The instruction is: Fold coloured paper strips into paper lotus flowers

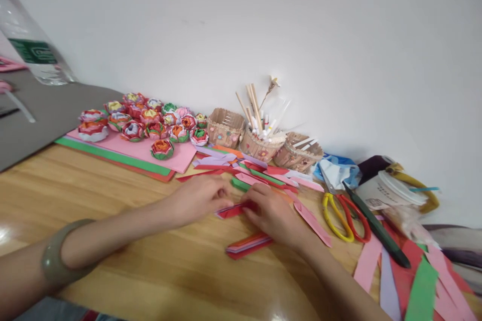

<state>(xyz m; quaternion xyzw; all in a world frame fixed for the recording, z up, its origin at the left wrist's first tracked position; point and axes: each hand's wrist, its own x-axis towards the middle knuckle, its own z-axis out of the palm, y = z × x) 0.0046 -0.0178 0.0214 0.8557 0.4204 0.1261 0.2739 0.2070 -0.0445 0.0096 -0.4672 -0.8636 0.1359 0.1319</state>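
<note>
My right hand point(269, 210) is closed over the right part of a red folded paper strip point(232, 210) with a purple edge. Bent toward the same strip, my left hand point(201, 194) has its fingertips pinched at the upper edge near the left end. A small stack of folded strips point(246, 247) in red, orange and purple lies just below my right hand, partly under the wrist. Behind both hands spreads a pile of folded paper strips point(259, 170) in several colours, a green one point(240, 184) nearest my fingers.
Folded paper flowers point(150, 115) sit on pink paper point(181, 157) at left. Decorated baskets point(259, 149), one with sticks, line the wall. At right are scissors point(350, 220), a dark green box cutter point(380, 230), a white tub point(389, 190) and loose paper strips point(422, 286). A bottle point(37, 52) stands far left.
</note>
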